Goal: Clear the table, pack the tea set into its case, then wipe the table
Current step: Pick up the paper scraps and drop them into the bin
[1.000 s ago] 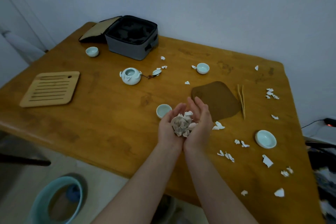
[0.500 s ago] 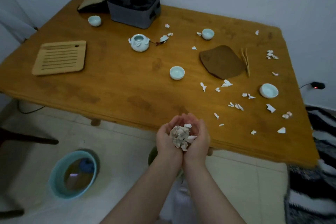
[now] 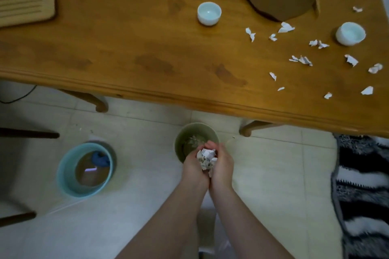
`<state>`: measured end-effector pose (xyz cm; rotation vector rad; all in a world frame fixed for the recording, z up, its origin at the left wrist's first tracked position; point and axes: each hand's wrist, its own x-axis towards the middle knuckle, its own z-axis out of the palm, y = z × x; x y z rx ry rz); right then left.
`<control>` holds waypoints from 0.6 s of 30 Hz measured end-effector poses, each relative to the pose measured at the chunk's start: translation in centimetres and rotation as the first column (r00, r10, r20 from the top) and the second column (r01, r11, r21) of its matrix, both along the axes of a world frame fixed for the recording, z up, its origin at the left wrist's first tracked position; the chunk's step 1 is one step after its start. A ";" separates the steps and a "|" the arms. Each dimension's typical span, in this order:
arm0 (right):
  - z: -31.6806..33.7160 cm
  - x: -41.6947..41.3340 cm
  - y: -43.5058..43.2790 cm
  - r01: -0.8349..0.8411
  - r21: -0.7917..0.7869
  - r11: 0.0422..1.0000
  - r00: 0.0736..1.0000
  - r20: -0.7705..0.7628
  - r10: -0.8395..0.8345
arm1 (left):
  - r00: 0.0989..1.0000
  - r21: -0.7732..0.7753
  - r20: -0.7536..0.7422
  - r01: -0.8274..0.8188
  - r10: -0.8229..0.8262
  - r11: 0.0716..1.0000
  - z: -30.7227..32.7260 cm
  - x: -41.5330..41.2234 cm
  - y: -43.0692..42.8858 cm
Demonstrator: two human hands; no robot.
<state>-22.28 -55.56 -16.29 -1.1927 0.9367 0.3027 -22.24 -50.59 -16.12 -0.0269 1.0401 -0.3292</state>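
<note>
Step in hand, clearing the table: your left hand (image 3: pixel 193 169) and right hand (image 3: pixel 223 166), cupped together with fingers curled round the paper scraps (image 3: pixel 206 159), hang over the floor bin (image 3: pixel 183 139); next, part them to drop the load, then gather the loose scraps (image 3: pixel 301 60) on the table (image 3: pixel 147 48).

Black-and-white shaggy rug (image 3: pixel 362 185) at right edge; pale tiled floor (image 3: pixel 136 227); dark furniture leg (image 3: pixel 31 134) left.

The light is dim, flat and slightly warm on the wooden table (image 3: pixel 147 48), with only soft shadows beneath its near edge. A small bright reflection glints inside the blue basin (image 3: pixel 62 172). Wide-angle distortion bows the table's edge; the striped rug (image 3: pixel 362 185) at right and the near forearms look smeared.
</note>
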 end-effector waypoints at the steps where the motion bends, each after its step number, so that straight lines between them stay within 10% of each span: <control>1: -1.1 0.2 -0.1 0.011 0.005 1.000 0.999 -0.037 -0.011 | 1.000 0.017 -0.011 0.023 -0.023 1.000 -1.1 0.1 -0.1; 18: -8.7 4.1 -2.0 0.279 0.356 0.892 0.931 -0.329 -0.160 | 0.958 0.364 -0.253 0.221 -0.132 0.905 -7.7 3.0 0.6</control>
